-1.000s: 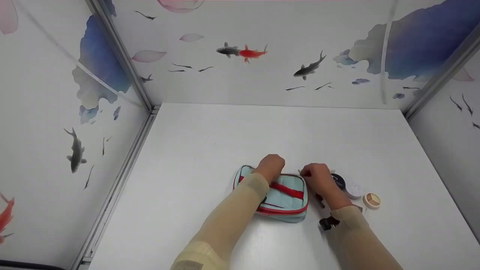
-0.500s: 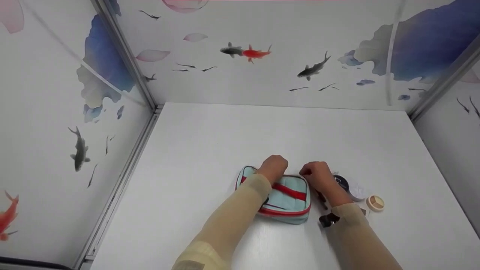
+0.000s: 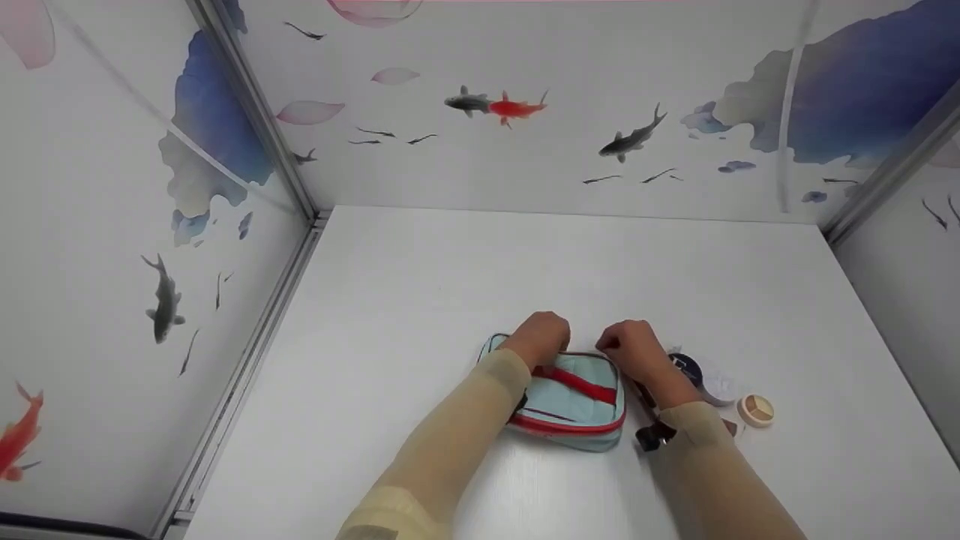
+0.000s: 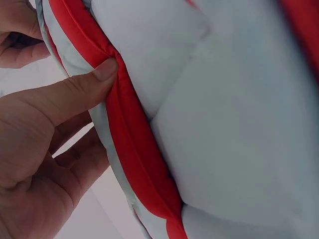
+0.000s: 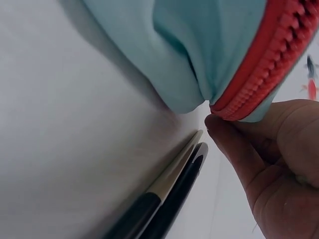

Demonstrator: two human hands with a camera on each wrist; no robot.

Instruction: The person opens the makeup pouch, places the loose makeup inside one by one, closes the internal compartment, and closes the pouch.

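3 walls (image 3: 487,169), white tabletop (image 3: 420,285) beneath bag (image 3: 581,409).

No words, brands or numbers can be read in any view; the closest thing to a label is a pale mark on the dark round item (image 3: 686,367) on the desk (image 3: 450,277), too small and blurred to make out as letters or logo
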